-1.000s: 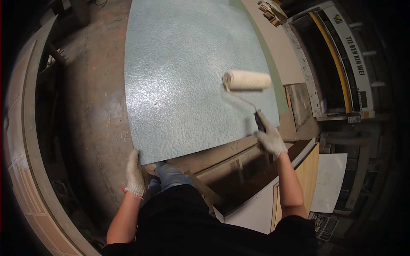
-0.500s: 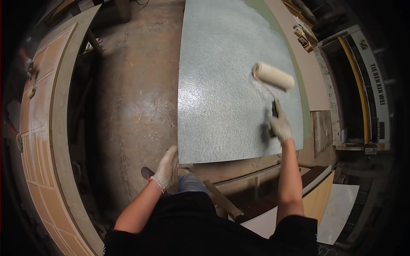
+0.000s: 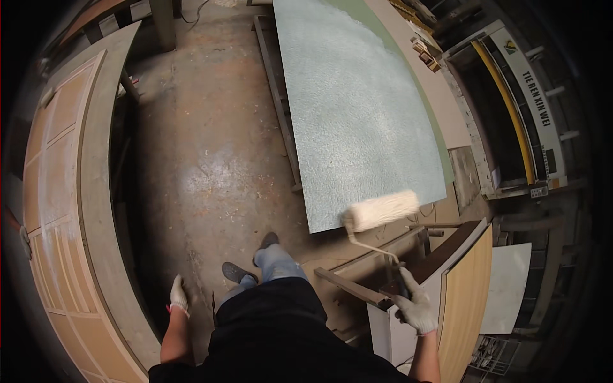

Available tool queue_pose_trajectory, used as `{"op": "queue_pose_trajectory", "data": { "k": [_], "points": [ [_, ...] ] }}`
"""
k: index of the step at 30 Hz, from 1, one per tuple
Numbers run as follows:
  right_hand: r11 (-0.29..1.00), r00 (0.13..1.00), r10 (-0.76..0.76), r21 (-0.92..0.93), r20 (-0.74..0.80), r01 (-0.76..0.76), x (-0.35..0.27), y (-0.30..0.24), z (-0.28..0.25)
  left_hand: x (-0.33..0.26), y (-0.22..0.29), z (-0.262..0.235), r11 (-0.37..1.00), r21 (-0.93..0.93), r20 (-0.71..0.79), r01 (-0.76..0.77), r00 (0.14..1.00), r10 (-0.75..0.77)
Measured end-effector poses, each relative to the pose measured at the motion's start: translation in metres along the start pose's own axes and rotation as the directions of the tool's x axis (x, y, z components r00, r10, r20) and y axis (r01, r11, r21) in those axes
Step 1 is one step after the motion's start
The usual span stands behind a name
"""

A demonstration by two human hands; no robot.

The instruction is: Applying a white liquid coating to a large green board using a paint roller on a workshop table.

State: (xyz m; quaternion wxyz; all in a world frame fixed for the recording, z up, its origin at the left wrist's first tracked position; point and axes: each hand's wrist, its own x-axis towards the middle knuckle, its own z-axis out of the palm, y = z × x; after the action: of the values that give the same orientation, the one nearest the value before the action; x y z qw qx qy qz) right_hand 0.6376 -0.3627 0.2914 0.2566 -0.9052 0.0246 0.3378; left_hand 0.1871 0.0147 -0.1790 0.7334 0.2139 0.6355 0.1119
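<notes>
My right hand (image 3: 416, 305), in a pale knit glove, is closed around the handle of a paint roller (image 3: 383, 210). The roller's fluffy cream sleeve is over the near edge of a large sheet (image 3: 364, 115) with a wet, textured, pale blue-grey coat. Along the sheet's far right side runs a strip of uncoated green (image 3: 408, 67). Away from the sheet, my left hand (image 3: 179, 295), gloved too, hangs low over the floor, its fingers stretched out and holding nothing.
On the left stands a long bench (image 3: 105, 210) bearing framed wooden panels (image 3: 59, 191); another person's gloved hand (image 3: 25, 242) is beside them. Leaning boards (image 3: 469, 281) and a wooden frame (image 3: 351, 287) are near my right. A machine with a yellow bar (image 3: 511, 102) stands farther right.
The roller has come back from the middle of the sheet to its near edge with my right hand. My left hand has moved away from the sheet's corner, down and left. My body has stepped back.
</notes>
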Motion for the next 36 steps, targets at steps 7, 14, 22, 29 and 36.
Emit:
{"op": "queue_pose_trajectory", "data": {
  "k": [7, 14, 22, 29, 36],
  "points": [
    [0.922, 0.952, -0.305, -0.252, -0.004, 0.295, 0.086, -0.079, 0.069, -0.024, -0.021, -0.068, 0.964, 0.107, -0.166, 0.242, 0.961, -0.223],
    [0.812, 0.848, -0.530, -0.300, -0.017, 0.501, 0.313, -0.273, 0.088, -0.002, 0.085, 0.056, 0.993, -0.023, -0.223, 0.117, 0.967, -0.119],
    [0.715, 0.766, -0.643, -0.378, -0.023, 0.588, 0.476, -0.475, 0.103, 0.014, 0.310, 0.273, 0.545, 0.775, 0.146, -0.320, 0.930, 0.337],
    [0.782, 0.834, -0.549, -0.316, 0.059, 0.537, 0.363, -0.347, 0.087, 0.034, 0.383, 0.324, 0.470, 0.800, 0.222, -0.374, 0.911, 0.348],
    [0.889, 0.936, -0.352, -0.304, 0.029, 0.344, 0.202, -0.213, 0.063, 0.116, 0.359, 0.195, 0.521, 0.853, -0.054, -0.029, 0.988, 0.143]
  ]
}}
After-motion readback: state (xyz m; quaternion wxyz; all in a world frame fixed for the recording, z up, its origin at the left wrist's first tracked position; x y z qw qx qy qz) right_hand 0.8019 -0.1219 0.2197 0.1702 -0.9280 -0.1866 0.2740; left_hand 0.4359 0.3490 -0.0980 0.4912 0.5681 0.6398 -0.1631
